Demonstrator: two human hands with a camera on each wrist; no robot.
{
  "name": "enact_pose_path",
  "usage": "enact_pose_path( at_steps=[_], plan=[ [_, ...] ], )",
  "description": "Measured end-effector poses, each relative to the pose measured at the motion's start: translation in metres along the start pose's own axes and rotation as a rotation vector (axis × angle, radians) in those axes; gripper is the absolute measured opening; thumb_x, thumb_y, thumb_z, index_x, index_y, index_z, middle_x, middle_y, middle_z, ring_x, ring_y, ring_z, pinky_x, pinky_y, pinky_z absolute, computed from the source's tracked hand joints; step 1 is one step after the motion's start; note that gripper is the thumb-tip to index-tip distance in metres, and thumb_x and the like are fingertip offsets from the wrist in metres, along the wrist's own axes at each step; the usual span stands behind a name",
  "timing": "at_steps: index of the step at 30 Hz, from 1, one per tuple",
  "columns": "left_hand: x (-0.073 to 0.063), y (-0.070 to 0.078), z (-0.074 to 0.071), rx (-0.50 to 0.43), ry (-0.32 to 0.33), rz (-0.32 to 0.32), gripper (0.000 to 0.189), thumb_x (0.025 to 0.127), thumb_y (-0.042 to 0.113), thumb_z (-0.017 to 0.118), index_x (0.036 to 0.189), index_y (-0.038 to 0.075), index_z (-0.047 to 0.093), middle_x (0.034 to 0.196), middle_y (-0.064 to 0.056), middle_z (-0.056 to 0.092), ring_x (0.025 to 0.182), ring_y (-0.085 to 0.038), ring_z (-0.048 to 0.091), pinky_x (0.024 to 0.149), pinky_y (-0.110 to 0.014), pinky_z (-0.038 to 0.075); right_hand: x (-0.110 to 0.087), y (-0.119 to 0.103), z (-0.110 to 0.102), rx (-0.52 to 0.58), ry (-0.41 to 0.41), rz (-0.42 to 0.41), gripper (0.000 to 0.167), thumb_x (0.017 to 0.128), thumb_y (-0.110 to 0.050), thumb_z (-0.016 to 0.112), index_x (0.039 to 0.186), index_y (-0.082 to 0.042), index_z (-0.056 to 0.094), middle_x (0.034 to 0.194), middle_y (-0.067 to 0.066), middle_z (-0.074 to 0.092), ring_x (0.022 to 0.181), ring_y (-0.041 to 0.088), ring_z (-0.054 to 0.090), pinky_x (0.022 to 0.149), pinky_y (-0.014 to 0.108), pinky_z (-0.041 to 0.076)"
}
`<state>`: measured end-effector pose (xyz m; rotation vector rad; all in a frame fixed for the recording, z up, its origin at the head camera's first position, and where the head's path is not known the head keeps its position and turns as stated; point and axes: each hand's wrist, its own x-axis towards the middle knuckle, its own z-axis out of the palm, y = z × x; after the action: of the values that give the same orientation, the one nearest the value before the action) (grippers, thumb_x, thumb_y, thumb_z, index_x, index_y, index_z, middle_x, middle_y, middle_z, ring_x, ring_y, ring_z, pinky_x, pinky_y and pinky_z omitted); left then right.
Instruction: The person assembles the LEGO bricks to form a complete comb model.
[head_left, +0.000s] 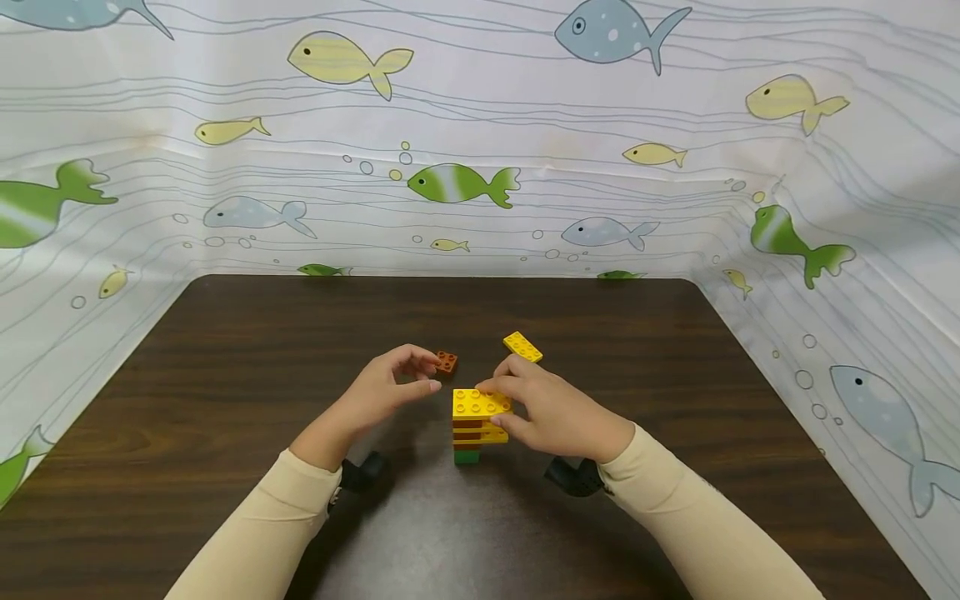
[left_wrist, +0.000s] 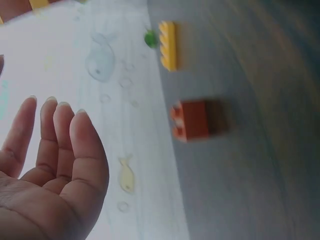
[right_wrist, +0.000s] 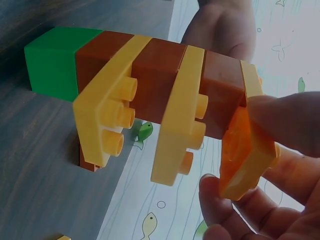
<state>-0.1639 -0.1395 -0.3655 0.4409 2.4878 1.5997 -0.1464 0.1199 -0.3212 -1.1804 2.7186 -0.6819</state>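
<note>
A toy-brick tower stands upright on the table, with a green brick (head_left: 467, 457) at its foot and brown bricks alternating with yellow plates above. The right hand (head_left: 551, 407) pinches the top yellow plate (right_wrist: 250, 150) between thumb and fingers. This plate sits on the uppermost brown brick (right_wrist: 222, 95) and juts out to the right, as do the two yellow plates (right_wrist: 177, 125) below. To the left of the tower, the left hand (head_left: 375, 392) hovers with relaxed, slightly bent fingers and holds nothing. Just beyond its fingertips lies a loose brown brick (head_left: 447, 362).
Farther back, past the right hand, a loose yellow plate (head_left: 522, 347) lies studs up on the dark wood table (head_left: 247, 367). White fish-print sheeting (head_left: 480, 108) borders the table at the back and both sides.
</note>
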Motion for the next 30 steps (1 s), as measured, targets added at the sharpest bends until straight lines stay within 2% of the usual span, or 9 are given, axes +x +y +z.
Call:
enact_pose_path(
  at_steps=[5,12,23,30],
  plan=[
    [0.015,-0.010,-0.010,0.060,0.043,-0.022,0.035,0.088,0.011,0.067,0.120,0.000,0.057,0.118,-0.022,0.057,0.103,-0.030,0.055,0.082,-0.039,0.048,-0.001,-0.001,-0.002,-0.002,-0.003,0.005,0.038,0.089,-0.016,0.069,0.125,-0.008,0.063,0.106,-0.001,0.049,0.086,0.012,0.051,0.075,0.024,0.047],
    [0.032,-0.026,-0.019,0.105,0.049,-0.082,0.041,0.088,0.011,0.068,0.124,-0.001,0.055,0.125,-0.023,0.055,0.111,-0.033,0.051,0.090,-0.048,0.045,0.000,-0.002,-0.001,0.004,-0.018,-0.002,0.038,0.089,-0.016,0.069,0.126,-0.008,0.063,0.109,0.001,0.051,0.088,0.016,0.054,0.078,0.026,0.048],
    [0.058,-0.036,-0.014,0.142,-0.011,-0.143,0.049,0.085,0.006,0.070,0.129,-0.003,0.052,0.133,-0.022,0.051,0.122,-0.038,0.046,0.098,-0.053,0.041,0.000,-0.002,-0.001,-0.007,-0.011,-0.009,0.038,0.089,-0.016,0.069,0.125,-0.008,0.063,0.107,0.000,0.051,0.088,0.012,0.052,0.078,0.026,0.048],
    [0.069,-0.038,-0.009,0.183,-0.052,-0.144,0.052,0.084,0.002,0.070,0.132,-0.003,0.050,0.136,-0.022,0.049,0.124,-0.040,0.046,0.098,-0.052,0.043,-0.001,0.000,0.000,-0.015,-0.004,-0.022,0.037,0.089,-0.015,0.069,0.125,-0.008,0.063,0.106,-0.002,0.051,0.086,0.010,0.050,0.076,0.025,0.047]
  ],
)
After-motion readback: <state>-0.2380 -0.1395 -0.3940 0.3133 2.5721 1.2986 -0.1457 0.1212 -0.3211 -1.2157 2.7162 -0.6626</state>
